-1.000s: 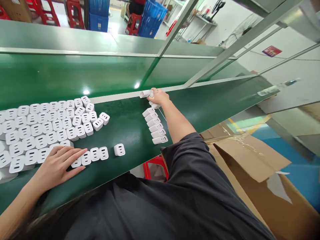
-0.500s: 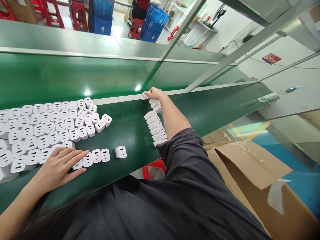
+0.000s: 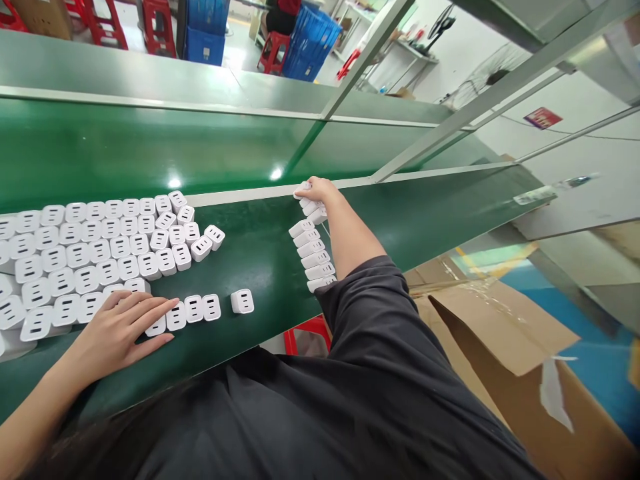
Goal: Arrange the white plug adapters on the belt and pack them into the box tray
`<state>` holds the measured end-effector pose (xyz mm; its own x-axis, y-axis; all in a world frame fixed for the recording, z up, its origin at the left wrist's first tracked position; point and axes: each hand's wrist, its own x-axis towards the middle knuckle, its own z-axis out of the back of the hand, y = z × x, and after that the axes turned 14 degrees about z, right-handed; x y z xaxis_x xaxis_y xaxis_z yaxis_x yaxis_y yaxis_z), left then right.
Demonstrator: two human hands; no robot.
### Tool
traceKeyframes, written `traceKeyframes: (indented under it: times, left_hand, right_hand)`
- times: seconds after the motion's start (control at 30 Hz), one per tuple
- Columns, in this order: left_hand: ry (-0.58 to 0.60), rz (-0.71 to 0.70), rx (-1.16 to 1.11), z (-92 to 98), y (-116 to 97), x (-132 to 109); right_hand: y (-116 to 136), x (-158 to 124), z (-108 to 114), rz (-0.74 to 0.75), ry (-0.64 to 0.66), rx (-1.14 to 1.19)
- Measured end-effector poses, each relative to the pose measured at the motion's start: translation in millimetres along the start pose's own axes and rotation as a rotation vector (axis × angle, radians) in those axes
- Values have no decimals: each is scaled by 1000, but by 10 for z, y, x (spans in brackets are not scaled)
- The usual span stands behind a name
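Note:
My left hand [image 3: 120, 328] lies with its fingers stretched out over the near row of white USB charger blocks, partly covering some of them. Just right of its fingertips stand a few uncovered chargers [image 3: 194, 309], and a single charger [image 3: 243, 301] sits apart from them. At the far edge of the green bench, my right hand [image 3: 320, 190] has its fingers closed around a white charger [image 3: 301, 191]. That charger is at the far end of a column of chargers [image 3: 313, 250] lying on their sides. My right forearm and sleeve hide part of this column.
Several rows of chargers [image 3: 90, 257] stand packed together on the left of the green bench [image 3: 260, 253]. A pale rail [image 3: 240, 197] runs along its far side. An open cardboard box [image 3: 510, 333] is at the right, and a red stool [image 3: 307, 331] is below the near edge.
My right hand has moved slightly right with the charger, bringing it against the end of the column. My left hand has stayed in place.

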<state>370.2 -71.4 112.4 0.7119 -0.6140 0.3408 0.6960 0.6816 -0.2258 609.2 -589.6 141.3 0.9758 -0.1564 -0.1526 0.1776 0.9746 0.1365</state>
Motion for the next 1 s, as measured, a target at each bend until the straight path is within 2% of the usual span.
traceKeyframes:
  times: [0.1, 0.23, 0.27, 0.33, 0.43, 0.53, 0.6, 0.8, 1.0]
  left_hand:
    - [-10, -19, 18, 10, -1, 12]
    - [-28, -45, 28, 27, -13, 34]
    - [-29, -46, 27, 30, -17, 38]
    - [-30, -43, 27, 32, -22, 38]
    - [-36, -40, 42, 16, -10, 20]
    - [-24, -37, 49, -8, 19, -3]
    - [-18, -39, 38, -14, 34, -8]
    - [0, -3, 9, 12, 33, 7]
    - [-17, -31, 15, 47, 7, 29]
  right_hand:
    - [-45, -188, 90, 56, -60, 18]
    - [-27, -847, 97, 292, -259, 15]
    - [14, -1049, 46, 316, -252, 2]
    - [142, -1412, -108, 267, -142, -53]
    - [372, -1714, -356, 162, 11, -220]
    - [490, -1730, -466, 105, 29, -324]
    - [458, -1684, -449, 92, 25, -321]
    - [-4, -1647, -319, 36, -75, -234]
    - [-384, -1520, -383, -10, -76, -173]
